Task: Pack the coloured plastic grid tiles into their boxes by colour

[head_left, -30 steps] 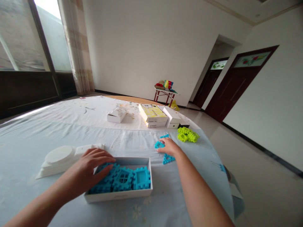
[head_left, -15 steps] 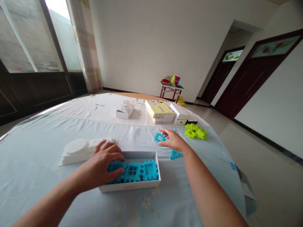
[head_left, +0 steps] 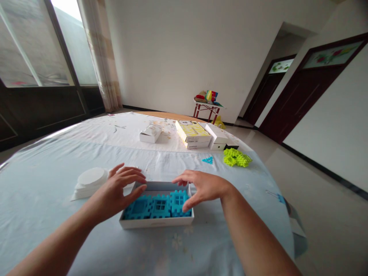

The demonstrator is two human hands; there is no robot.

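Note:
A white box (head_left: 156,222) in front of me holds a row of blue interlocking plastic blocks. The right-hand block (head_left: 178,199) has a four-pane window and sits a little higher than the middle window block (head_left: 160,206). Over the box's right end, my right hand (head_left: 205,186) is open, its thumb at that block's edge and its fingers above the back wall. Spread fingers of my left hand (head_left: 123,188) hover by the box's left end, beside another blue block (head_left: 138,207). Whether either hand touches a block is hard to tell.
A white moulded piece with a round top (head_left: 92,178) lies left of the box. Farther off are a blue triangular piece (head_left: 208,160), a lime-green block cluster (head_left: 237,157), a yellow-and-white box (head_left: 193,132), white boxes (head_left: 217,137) and a small white box (head_left: 150,134).
My right hand has come from farther back on the table to the box. The blue window piece near it now lies at the box's right end. My left hand has lifted slightly off the blocks.

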